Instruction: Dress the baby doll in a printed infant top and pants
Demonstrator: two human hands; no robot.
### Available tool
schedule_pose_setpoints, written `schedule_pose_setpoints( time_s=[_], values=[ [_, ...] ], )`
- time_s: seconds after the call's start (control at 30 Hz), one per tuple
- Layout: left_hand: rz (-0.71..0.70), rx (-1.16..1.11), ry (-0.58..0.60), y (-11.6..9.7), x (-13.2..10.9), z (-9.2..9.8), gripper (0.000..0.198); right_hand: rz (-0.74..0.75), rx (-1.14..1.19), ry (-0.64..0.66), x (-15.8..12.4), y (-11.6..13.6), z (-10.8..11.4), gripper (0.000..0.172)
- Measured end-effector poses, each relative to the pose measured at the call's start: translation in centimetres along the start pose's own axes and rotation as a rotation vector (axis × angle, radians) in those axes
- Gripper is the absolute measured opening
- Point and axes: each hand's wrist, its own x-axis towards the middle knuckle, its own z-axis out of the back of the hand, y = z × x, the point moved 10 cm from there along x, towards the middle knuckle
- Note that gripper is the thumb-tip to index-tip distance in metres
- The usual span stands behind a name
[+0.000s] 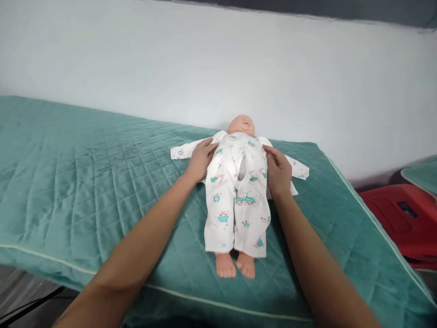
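A baby doll (pixel 241 124) lies on its back with its head by the wall and its bare feet (pixel 226 265) towards me. It has on a white printed long-sleeved top (pixel 184 151) and matching printed trousers (pixel 220 205) pulled high over its chest. An opening shows at the trousers' crotch. My left hand (pixel 202 159) is closed at the upper left edge of the trousers, fingertips against the cloth. On the opposite side my right hand (pixel 279 172) grips the trousers' edge with bent fingers. Parts of the top's hem show beneath both hands.
A green quilted cover (pixel 102 182) with pale piping spreads under the doll. Behind it rises a white wall (pixel 136 64). Beyond the bed's right edge stands a red plastic object (pixel 396 218), with another green padded surface (pixel 423 175) near it.
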Motion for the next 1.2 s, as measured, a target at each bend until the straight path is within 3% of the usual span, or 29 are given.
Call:
schedule_pose_setpoints(
  time_s=[0.1,0.2,0.3,0.37,0.47,0.6,0.73,0.87,0.93,1.07,1.2],
  values=[
    [-0.008,0.032,-0.129,-1.9,-7.1,2.9,0.034,0.075,-0.054,0.044,-6.0,4.1,0.9,0.032],
    [-0.075,0.02,-0.12,-5.2,-15.1,4.3,0.028,0.188,-0.12,0.276,-12.8,8.1,-0.2,0.031],
    [-0.065,-0.035,0.003,-7.1,-21.1,3.7,0.032,0.237,-0.212,0.431,-17.7,10.2,-0.8,0.029],
    [-0.067,-0.018,0.054,-7.8,-23.0,2.9,0.038,0.215,-0.251,0.468,-18.9,10.6,-0.8,0.031],
    [-0.12,0.13,0.101,-8.8,-23.3,1.7,0.042,0.205,-0.304,0.506,-19.3,11.0,-0.9,0.033],
    [-0.194,0.339,0.094,-10.7,-21.3,1.2,0.022,0.225,-0.401,0.509,-19.1,12.0,-1.8,0.027],
    [-0.294,0.262,0.038,-13.7,-20.2,2.2,0.014,0.204,-0.469,0.429,-18.5,13.2,-2.2,0.02],
    [-0.41,0.201,-0.042,-15.5,-21.3,3.5,0.018,0.159,-0.547,0.342,-17.8,13.1,-1.2,0.017],
    [-0.399,0.17,-0.077,-15.2,-22.0,4.1,0.019,0.168,-0.597,0.341,-17.9,12.7,-0.8,0.014],
    [-0.248,0.106,-0.09,-12.7,-23.4,4.5,0.017,0.223,-0.63,0.394,-18.8,12.8,-0.7,0.016],
    [-0.091,0.135,-0.117,-9.9,-24.9,4.6,0.012,0.376,-0.566,0.427,-19.8,15.5,-1.0,0.015]
  ],
)
